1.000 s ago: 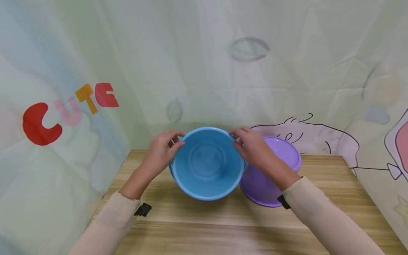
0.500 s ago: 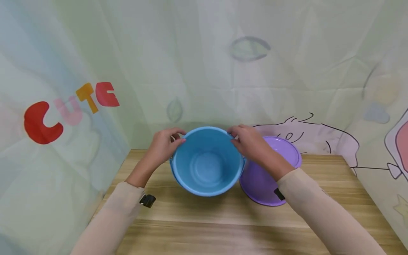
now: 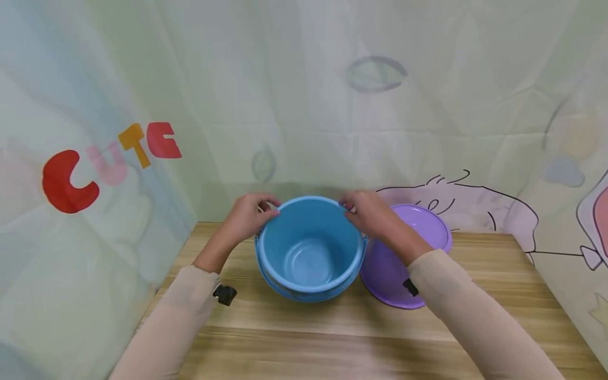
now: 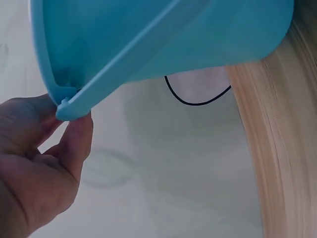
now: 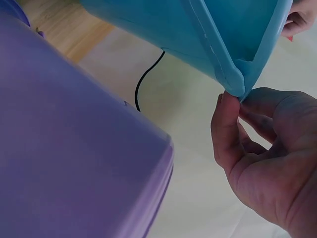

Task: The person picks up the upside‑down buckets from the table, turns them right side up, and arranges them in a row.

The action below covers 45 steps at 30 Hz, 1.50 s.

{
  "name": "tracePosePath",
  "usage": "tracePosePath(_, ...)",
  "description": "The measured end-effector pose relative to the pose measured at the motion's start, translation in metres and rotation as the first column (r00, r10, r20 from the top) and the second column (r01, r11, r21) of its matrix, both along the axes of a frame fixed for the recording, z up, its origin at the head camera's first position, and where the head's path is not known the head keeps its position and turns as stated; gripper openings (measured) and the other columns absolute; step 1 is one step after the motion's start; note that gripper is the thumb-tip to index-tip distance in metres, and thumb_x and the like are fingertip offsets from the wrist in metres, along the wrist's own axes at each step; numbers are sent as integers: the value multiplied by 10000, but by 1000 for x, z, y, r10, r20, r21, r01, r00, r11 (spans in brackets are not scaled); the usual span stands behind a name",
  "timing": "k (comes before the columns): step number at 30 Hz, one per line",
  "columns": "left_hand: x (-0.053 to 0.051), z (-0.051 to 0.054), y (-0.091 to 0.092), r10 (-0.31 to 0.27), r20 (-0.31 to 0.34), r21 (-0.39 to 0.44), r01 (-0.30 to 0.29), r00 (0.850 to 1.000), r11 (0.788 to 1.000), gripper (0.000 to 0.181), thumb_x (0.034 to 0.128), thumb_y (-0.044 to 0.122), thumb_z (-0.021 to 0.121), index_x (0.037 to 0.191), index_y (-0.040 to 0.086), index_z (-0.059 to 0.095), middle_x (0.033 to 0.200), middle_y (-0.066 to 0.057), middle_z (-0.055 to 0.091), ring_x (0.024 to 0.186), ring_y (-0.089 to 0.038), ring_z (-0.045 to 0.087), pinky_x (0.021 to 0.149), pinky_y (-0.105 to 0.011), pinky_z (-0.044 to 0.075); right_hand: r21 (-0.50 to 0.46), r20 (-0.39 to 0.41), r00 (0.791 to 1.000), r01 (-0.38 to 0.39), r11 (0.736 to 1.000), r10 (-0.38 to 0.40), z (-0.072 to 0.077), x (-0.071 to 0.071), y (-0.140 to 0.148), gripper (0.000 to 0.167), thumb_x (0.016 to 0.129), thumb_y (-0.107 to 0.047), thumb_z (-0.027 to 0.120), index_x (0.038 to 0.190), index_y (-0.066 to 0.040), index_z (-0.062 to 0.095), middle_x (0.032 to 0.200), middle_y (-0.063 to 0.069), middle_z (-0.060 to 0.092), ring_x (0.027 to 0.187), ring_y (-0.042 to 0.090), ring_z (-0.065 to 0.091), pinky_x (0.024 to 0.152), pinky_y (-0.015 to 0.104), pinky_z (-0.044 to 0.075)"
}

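A blue plastic bucket (image 3: 309, 224) stands in the middle of the table, its opening upward and its inside bare to view. My left hand (image 3: 247, 216) pinches the rim at the left side. On the opposite side my right hand (image 3: 372, 214) grips the rim between thumb and fingers. The wrist views show fingertips of the left hand (image 4: 49, 168) and right hand (image 5: 272, 153) right where the blue handle (image 4: 138, 49) joins the rim. Just right of the blue bucket, partly behind my right forearm, a purple bucket (image 3: 425, 224) sits upside down.
The wood-grain table (image 3: 271, 348) extends in front of both buckets and off to the right. Printed cloth (image 3: 309, 105) encloses it at the back and sides, with coloured letters on the left. A black clip (image 3: 225, 294) is at my left cuff.
The blue bucket has tipped from facing me to more upright, so its far inner wall and front outside show more. Both hands stay on its rim. The purple bucket stays in place.
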State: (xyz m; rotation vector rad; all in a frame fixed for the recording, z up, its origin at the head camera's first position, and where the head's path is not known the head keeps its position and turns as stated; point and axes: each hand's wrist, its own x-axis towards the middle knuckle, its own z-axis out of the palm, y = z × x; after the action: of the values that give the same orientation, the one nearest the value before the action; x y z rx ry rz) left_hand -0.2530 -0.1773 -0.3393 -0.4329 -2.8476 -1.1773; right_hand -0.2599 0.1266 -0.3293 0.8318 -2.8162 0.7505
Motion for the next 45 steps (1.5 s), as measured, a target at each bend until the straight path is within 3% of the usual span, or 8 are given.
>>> tracePosePath(8,-12,-8,-5,-30,75,-23,32,997,999,219,1004,122,672,1198,27,713,945,-199,699,582,-195,654,523,-331,585,33,75,997,-8,999,5,-5,-7,-4,292,937,-31,625,1204,7,739,1108,176,755,1048,329,711,912,474,598)
tracePosePath(16,-20,-14,-6,-34,122,-59,41,992,997,225,1009,130,669,1202,26,719,929,-185,696,577,-187,646,521,-294,570,77,97,995,-1,997,-7,-10,-11,-8,277,942,-33,641,1196,4,747,1094,159,757,1014,301,712,882,440,613)
tracePosePath(24,-24,-18,-1,-23,140,-59,32,990,998,226,1018,136,656,1204,23,720,936,-186,684,623,-195,657,532,-285,574,94,89,995,24,995,-32,-13,-14,-8,291,917,-8,623,1175,15,754,1072,145,759,930,258,684,820,393,602)
tracePosePath(31,-26,-21,2,-12,119,-53,18,993,998,234,1018,135,653,1209,18,720,921,-185,687,596,-193,636,528,-275,560,117,64,995,65,991,-72,-18,-17,-8,283,932,-37,635,1185,4,754,1094,165,767,1007,300,725,873,429,612)
tracePosePath(36,-22,-25,2,4,70,-57,0,998,998,266,1027,190,643,1222,23,714,1010,-195,705,766,-248,692,634,-326,604,126,38,995,87,988,-92,-21,-13,-8,292,959,-87,627,1208,25,731,1120,192,758,1053,340,721,907,459,602)
tracePosePath(41,-10,-30,0,1,22,-63,0,1000,998,389,1049,273,613,1339,15,634,1208,-230,692,1034,-367,714,815,-455,630,87,94,991,86,992,-94,-19,-2,-8,442,1007,-191,611,1359,76,599,1287,249,683,1203,400,657,1001,517,558)
tracePosePath(45,3,-33,1,9,10,-31,-9,1000,999,506,1054,298,602,1457,3,523,1371,-261,615,1215,-437,649,945,-540,587,21,140,985,96,995,-98,-21,11,-4,586,1030,-255,607,1493,70,455,1453,270,562,1320,427,571,1076,558,500)
